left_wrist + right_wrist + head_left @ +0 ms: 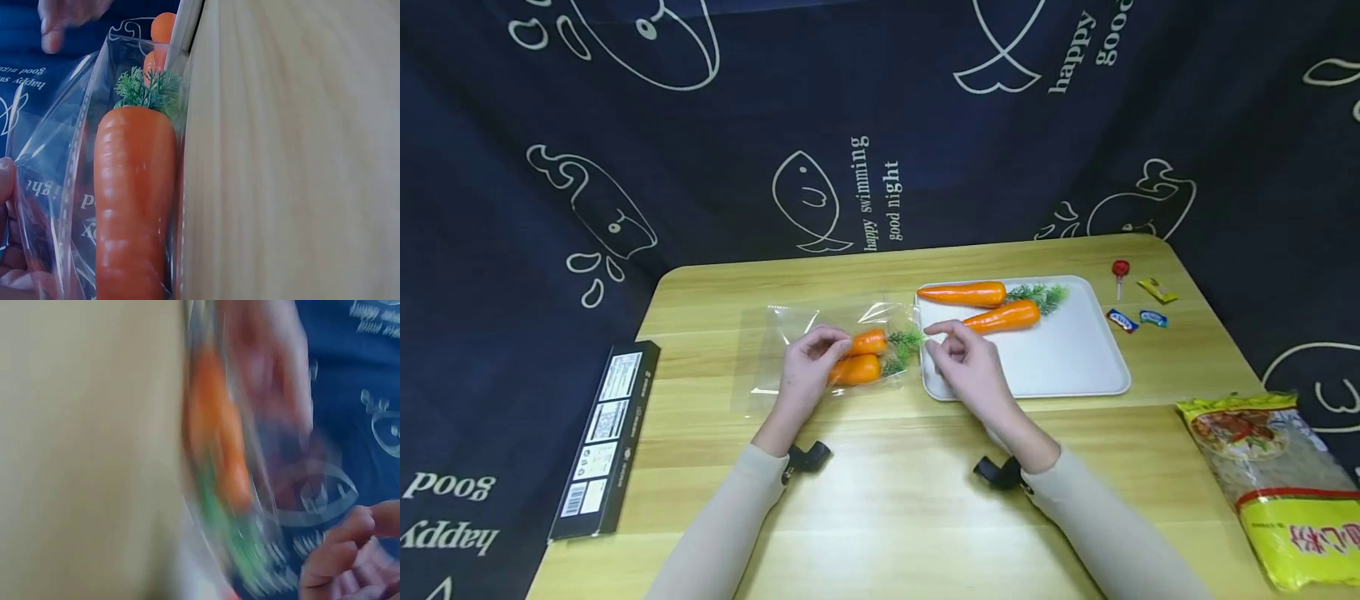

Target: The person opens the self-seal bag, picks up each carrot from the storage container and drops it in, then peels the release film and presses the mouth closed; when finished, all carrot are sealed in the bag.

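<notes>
Left hand (807, 367) pinching clear plastic bag (835, 315); two orange carrots (861, 369) inside, tops rightward. Right hand (973, 371) free, at white tray's (1067, 358) left edge.

In front of you, a clear, crinkled plastic bag (792, 319), its film pinched by your left hand (812, 360), lies on the table (880, 500) with two orange carrots (861, 370) side by side inside, their feathery green tops (904, 339) pointing towards the white tray (1067, 362), near your right hand (967, 360).

From here, dk blue cloth (715, 175) reads "happy swimming" & "good night"; yel. pkt (1270, 492), "粉"; blk box (606, 442) txt illegible.
</notes>
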`<action>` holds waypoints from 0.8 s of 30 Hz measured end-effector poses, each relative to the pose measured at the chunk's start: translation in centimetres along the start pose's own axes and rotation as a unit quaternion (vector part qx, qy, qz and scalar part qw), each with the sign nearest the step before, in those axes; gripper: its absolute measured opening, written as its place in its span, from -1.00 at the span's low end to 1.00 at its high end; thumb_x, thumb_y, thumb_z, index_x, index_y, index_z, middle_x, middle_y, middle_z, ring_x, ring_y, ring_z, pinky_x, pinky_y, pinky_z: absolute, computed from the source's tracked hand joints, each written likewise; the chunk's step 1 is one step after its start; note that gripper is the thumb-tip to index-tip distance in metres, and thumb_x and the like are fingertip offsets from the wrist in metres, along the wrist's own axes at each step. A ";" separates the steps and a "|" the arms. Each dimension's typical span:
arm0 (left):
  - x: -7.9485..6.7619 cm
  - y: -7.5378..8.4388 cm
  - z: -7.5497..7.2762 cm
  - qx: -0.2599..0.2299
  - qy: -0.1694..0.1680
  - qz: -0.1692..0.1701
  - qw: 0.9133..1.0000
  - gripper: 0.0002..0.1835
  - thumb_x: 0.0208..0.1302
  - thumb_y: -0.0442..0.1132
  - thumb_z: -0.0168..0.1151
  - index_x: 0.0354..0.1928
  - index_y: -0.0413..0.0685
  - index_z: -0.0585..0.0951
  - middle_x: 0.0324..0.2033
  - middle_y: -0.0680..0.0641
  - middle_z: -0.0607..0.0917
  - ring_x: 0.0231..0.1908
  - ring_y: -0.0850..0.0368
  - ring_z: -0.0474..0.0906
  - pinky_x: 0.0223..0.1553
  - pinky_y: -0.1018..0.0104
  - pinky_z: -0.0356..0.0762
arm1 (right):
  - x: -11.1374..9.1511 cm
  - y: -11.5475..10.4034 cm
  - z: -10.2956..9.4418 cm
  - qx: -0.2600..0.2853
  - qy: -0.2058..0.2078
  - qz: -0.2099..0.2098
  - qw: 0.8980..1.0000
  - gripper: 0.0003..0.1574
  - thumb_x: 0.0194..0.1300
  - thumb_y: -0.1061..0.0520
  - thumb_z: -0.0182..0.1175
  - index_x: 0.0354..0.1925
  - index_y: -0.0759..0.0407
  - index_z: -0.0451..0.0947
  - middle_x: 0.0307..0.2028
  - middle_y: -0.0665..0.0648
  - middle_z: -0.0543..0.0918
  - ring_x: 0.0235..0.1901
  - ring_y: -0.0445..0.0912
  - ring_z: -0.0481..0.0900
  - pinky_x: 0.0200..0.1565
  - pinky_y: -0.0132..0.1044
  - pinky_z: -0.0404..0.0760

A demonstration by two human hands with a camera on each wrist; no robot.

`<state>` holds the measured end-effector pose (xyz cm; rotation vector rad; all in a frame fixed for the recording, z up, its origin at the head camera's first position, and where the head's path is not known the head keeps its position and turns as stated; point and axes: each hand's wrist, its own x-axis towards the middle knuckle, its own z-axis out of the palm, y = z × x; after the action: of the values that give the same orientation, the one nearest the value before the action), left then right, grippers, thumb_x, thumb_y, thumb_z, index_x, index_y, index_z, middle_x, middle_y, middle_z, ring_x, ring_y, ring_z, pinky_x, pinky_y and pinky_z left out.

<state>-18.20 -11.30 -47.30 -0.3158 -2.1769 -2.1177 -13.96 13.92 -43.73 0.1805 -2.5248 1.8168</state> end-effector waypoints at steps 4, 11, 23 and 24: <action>0.0 0.2 0.0 -0.007 0.012 -0.005 1.000 -0.90 0.20 -0.31 0.43 -0.27 -0.18 0.72 -0.28 -0.04 0.71 -0.28 0.17 0.65 -0.16 0.39 0.70 | -1.9 1.0 2.7 0.140 -0.071 0.115 0.981 -0.44 0.45 0.06 0.18 0.32 0.17 0.32 -0.52 0.22 0.69 -0.74 -0.11 0.50 -0.73 -0.26 0.53; -0.2 0.1 0.3 -0.002 -0.011 0.000 1.000 -0.89 0.23 -0.38 0.38 -0.22 -0.28 0.70 -0.25 -0.07 0.69 -0.20 0.17 0.64 -0.06 0.38 0.68 | -2.0 2.5 5.7 0.165 -0.058 0.148 0.973 -0.64 0.47 0.07 0.15 0.08 0.29 0.53 -0.24 0.36 0.73 -0.65 -0.09 0.62 -0.60 -0.26 0.66; 6.1 4.2 -0.1 0.263 -0.148 0.042 0.953 -0.84 0.28 -0.14 0.38 -0.13 0.04 0.72 -0.18 0.07 0.70 -0.12 0.15 0.57 0.07 0.11 0.56 | -2.6 3.2 6.8 0.158 -0.026 0.128 0.979 -0.74 0.46 0.16 0.16 -0.14 0.37 0.63 -0.30 0.26 0.76 -0.49 -0.03 0.74 -0.38 -0.20 0.77; 7.5 4.4 0.2 0.278 -0.177 0.030 0.944 -0.83 0.30 -0.15 0.36 -0.11 0.04 0.71 -0.14 0.06 0.70 -0.09 0.12 0.58 0.09 0.10 0.56 | -2.6 3.3 6.8 0.155 -0.025 0.129 0.979 -0.74 0.45 0.15 0.16 -0.16 0.36 0.64 -0.31 0.24 0.77 -0.50 -0.04 0.74 -0.39 -0.21 0.77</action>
<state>-24.57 -10.34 -41.48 -0.7363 -2.7932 -1.4010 -11.38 8.75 -49.21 -0.1056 -2.3729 2.3279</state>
